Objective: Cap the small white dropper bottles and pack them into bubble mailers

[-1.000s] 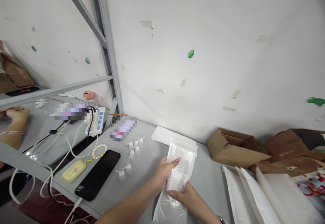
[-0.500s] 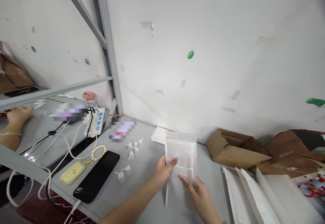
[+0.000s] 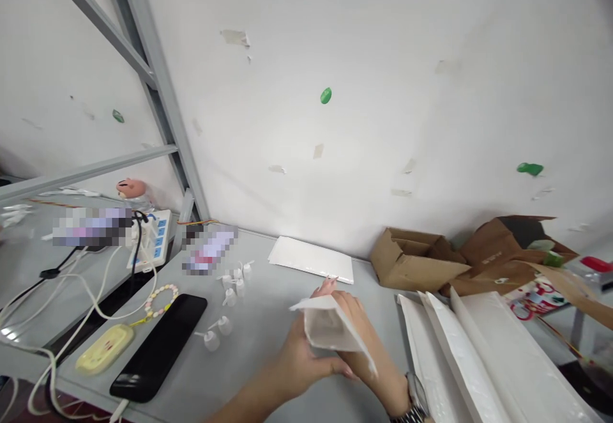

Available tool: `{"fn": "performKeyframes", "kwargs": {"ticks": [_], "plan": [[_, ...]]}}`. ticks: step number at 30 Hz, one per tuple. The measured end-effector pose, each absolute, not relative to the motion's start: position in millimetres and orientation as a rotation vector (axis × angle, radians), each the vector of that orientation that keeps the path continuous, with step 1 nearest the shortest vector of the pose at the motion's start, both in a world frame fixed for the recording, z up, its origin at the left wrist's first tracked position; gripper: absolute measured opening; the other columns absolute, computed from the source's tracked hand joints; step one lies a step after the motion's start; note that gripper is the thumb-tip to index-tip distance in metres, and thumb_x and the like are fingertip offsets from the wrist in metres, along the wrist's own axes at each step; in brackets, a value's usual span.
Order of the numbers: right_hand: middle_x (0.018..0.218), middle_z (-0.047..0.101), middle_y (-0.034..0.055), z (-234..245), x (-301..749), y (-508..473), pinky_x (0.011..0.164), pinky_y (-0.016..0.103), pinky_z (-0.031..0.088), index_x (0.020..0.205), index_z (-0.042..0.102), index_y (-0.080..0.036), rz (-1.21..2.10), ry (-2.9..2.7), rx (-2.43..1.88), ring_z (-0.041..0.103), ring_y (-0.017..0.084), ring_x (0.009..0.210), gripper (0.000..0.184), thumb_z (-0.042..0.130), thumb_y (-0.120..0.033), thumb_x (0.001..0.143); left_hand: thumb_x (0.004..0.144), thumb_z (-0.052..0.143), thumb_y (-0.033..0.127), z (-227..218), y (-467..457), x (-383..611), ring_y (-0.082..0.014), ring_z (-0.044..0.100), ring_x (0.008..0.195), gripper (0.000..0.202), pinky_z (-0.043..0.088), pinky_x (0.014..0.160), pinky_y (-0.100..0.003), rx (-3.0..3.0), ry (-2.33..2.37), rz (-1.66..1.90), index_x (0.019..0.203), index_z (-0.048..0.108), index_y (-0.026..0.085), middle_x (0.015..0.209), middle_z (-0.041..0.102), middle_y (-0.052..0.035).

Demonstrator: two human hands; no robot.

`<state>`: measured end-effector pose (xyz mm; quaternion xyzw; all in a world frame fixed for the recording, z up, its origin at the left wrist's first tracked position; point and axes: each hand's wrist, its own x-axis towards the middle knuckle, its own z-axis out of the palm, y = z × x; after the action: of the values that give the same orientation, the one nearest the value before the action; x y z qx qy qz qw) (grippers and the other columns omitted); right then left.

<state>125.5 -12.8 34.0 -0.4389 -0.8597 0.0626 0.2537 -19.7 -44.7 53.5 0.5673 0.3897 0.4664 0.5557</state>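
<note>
A white padded envelope [image 3: 330,327] stands over the table, its gaping mouth turned up toward me. My left hand [image 3: 299,359] grips it from the left, with the thumb along the near side. Around its far right side lies my right hand [image 3: 357,314], fingers curled against the envelope and partly hidden by it. What is inside the envelope cannot be made out. Behind the hands a white envelope [image 3: 313,260] lies flat near the wall.
Several tiny white bottles [image 3: 230,296] with thin tips stand at left, beside a black phone [image 3: 160,346] and a yellow case [image 3: 105,348]. At right are white envelopes [image 3: 512,346], a cardboard box [image 3: 419,263] and a brown paper bag [image 3: 498,250]. White cables [image 3: 96,301] tangle at far left.
The flat clear-and-white packet has gone from view between my hands. The envelope is now tilted with its mouth toward me, and my right hand has moved behind it. The view has swung right.
</note>
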Motion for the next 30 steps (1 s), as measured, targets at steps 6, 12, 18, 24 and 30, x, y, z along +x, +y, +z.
{"fn": "performKeyframes", "kwargs": {"ticks": [6, 12, 18, 24, 30], "plan": [[0.1, 0.059, 0.0084, 35.1, 128.9, -10.6, 0.079, 0.038, 0.044, 0.118, 0.047, -0.018, 0.075, -2.418, -1.112, 0.054, 0.023, 0.092, 0.034, 0.051, -0.021, 0.084, 0.044, 0.086, 0.023, 68.7, -55.0, -20.9, -0.0306, 0.007, 0.138, 0.091, 0.002, 0.112, -0.048, 1.36, 0.951, 1.091, 0.126, 0.047, 0.028, 0.138, 0.042, -0.0071], [0.102, 0.059, 0.0095, 50.7, 128.1, -17.5, 0.081, 0.038, 0.044, 0.115, 0.049, -0.015, 0.077, -2.421, -1.102, 0.054, 0.023, 0.094, 0.034, 0.053, -0.016, 0.081, 0.045, 0.085, 0.016, 62.4, -54.2, -18.8, -0.0305, 0.015, 0.136, 0.093, 0.014, 0.111, -0.047, 1.233, 0.926, 1.118, 0.128, 0.045, 0.03, 0.134, 0.046, -0.0071], [0.098, 0.064, 0.0074, 59.4, 130.1, -21.0, 0.08, 0.035, 0.045, 0.104, 0.059, -0.019, 0.693, -2.298, -1.162, 0.058, 0.023, 0.09, 0.023, 0.052, -0.028, 0.084, 0.05, 0.081, 0.019, 51.1, -44.2, -23.2, -0.033, 0.05, 0.113, 0.068, 0.039, 0.096, -0.043, 1.123, 1.045, 1.224, 0.114, 0.056, 0.021, 0.109, 0.064, -0.0084], [0.075, 0.065, 0.0037, 66.6, 147.1, 4.3, 0.06, 0.029, 0.046, 0.093, 0.061, -0.018, 0.865, -1.936, -1.524, 0.059, 0.019, 0.065, 0.033, 0.051, -0.047, 0.082, 0.059, 0.077, 0.033, 32.3, -0.7, -26.3, -0.0306, 0.063, 0.092, 0.043, 0.048, 0.079, -0.037, 0.893, 1.022, 1.157, 0.095, 0.065, 0.014, 0.094, 0.071, -0.0112], [0.085, 0.062, 0.0053, 74.1, 98.5, 37.5, 0.07, 0.029, 0.047, 0.092, 0.061, -0.018, 0.635, -1.925, -1.281, 0.058, 0.016, 0.073, 0.023, 0.051, -0.037, 0.084, 0.054, 0.079, 0.025, 3.8, 5.0, -12.9, -0.031, 0.063, 0.092, 0.037, 0.047, 0.08, -0.038, 0.741, 0.904, 1.106, 0.088, 0.071, 0.013, 0.087, 0.073, -0.0096]]}}
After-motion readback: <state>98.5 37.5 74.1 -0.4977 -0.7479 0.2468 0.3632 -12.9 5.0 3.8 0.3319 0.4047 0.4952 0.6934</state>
